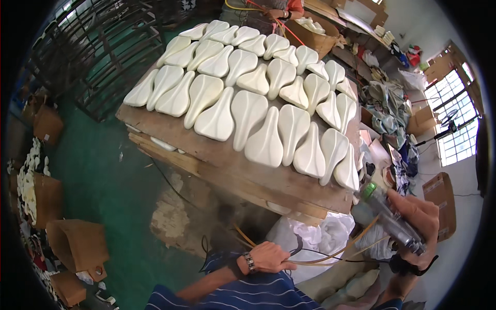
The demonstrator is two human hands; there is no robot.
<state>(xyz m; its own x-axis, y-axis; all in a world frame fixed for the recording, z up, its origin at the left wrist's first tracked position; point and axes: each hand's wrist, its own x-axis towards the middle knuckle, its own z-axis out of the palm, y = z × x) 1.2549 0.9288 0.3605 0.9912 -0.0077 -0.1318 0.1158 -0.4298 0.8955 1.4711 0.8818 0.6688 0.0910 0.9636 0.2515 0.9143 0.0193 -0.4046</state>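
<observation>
Your right hand point(417, 217), at the right side of the view, has its grip firmly around the spray gun point(395, 225), whose green end is turned to the near right corner of the counter point(289, 181). The spray gun is held in the air, just beside this corner and near the last saddle of the front row. Your left hand point(267, 257) is lower, in front of your blue striped clothing point(258, 294), and its grip is clenched on the thin yellow-brown hoses point(323, 262), which run from there up toward the spray gun. You wear a wristwatch point(250, 262) on the left wrist and a black strap point(413, 265) on the right one.

On the counter lie many white bicycle saddles point(249, 114), in several close rows; the narrow noses point some away from you and some toward you, and many saddles are touching. Below the counter, between your two hands, there is a white plastic bag point(330, 240).

Behind the far edge stands a co-worker, whose hand point(277, 14) is near red and yellow hoses. At the left, an open cardboard box point(77, 245) stands on the green floor point(124, 191).
</observation>
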